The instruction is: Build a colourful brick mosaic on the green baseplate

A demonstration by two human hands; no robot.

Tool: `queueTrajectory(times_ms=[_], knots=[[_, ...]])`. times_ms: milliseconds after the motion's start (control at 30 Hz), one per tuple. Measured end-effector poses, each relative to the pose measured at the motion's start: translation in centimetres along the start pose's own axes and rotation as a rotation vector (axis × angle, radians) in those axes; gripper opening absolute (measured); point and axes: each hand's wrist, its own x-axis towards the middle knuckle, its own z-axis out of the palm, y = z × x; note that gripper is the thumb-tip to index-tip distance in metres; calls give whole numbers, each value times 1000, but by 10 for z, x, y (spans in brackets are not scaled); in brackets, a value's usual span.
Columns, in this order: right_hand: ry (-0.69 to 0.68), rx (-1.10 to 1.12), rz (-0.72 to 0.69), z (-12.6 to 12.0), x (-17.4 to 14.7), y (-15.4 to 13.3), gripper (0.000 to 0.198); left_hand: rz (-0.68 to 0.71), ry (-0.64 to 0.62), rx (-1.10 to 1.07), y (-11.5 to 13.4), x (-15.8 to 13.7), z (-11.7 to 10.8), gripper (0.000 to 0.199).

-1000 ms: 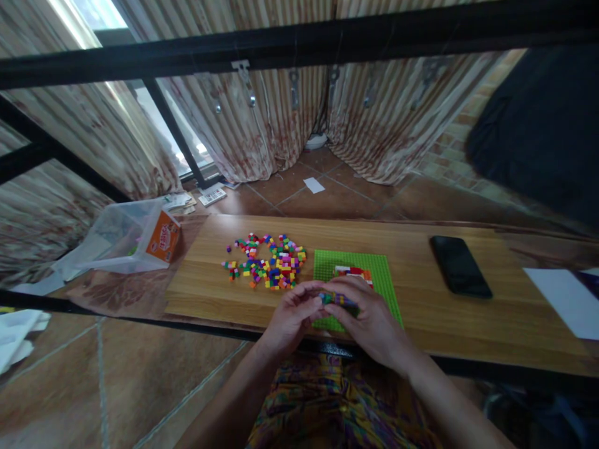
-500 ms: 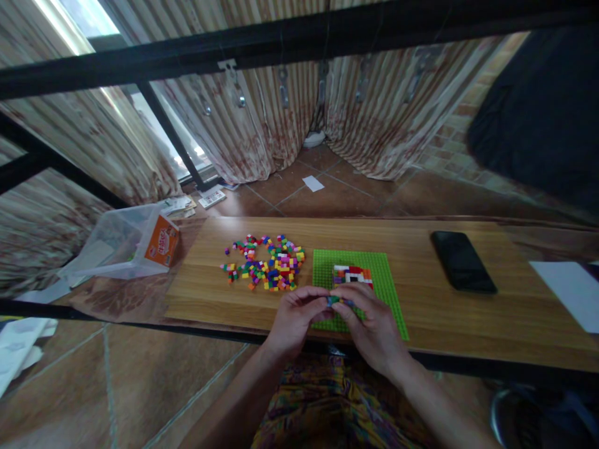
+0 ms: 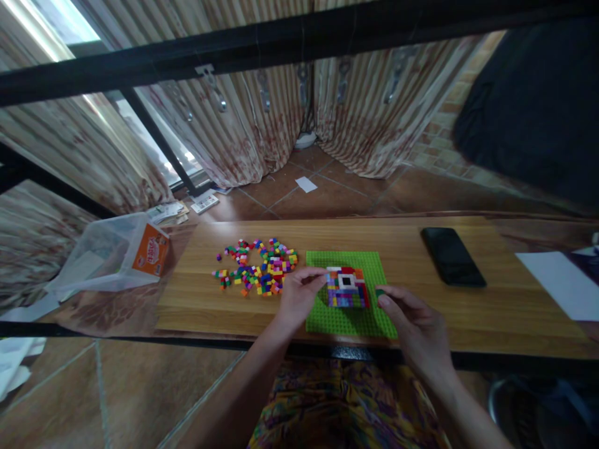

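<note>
A green studded baseplate (image 3: pixel 318 318) lies on the wooden table, bearing a multicoloured block of toy bricks (image 3: pixel 346 298) with a white square ring around a dark opening on top. My left hand (image 3: pixel 299 296) is at the block's left side, thumb and forefinger pinched close to its upper left corner. Whatever sits between those fingertips is too small to make out. To the right of the block, my right hand (image 3: pixel 421 321) pinches a small green brick (image 3: pixel 379 291) above the baseplate's right edge.
Left of the baseplate, many loose coloured bricks (image 3: pixel 266 268) are spread on the table (image 3: pixel 196 312). A clear plastic bin (image 3: pixel 107 249) with an orange label stands beyond the left end. A black phone (image 3: pixel 453 255) and a white sheet (image 3: pixel 559 284) lie to the right.
My hands were together in front of the block and have moved apart. The left is now at the block's left side, the right out to the right with the green brick. The view shifted slightly.
</note>
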Motion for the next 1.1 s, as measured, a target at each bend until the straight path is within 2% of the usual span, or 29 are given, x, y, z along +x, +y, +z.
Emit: queueTrajectory(times_ms=[167, 433, 900, 1100], knots=[[32, -8, 43, -9, -1, 4, 19, 88, -13, 128, -5, 11, 12, 8], [-5, 4, 72, -8, 0, 7, 21, 144, 92, 281, -12, 12, 16, 9], [-33, -22, 66, -5, 2, 12, 25, 160, 110, 206, -23, 19, 16, 8], [-51, -21, 74, -5, 2, 16, 26, 239, 49, 282, -18, 9, 12, 11]])
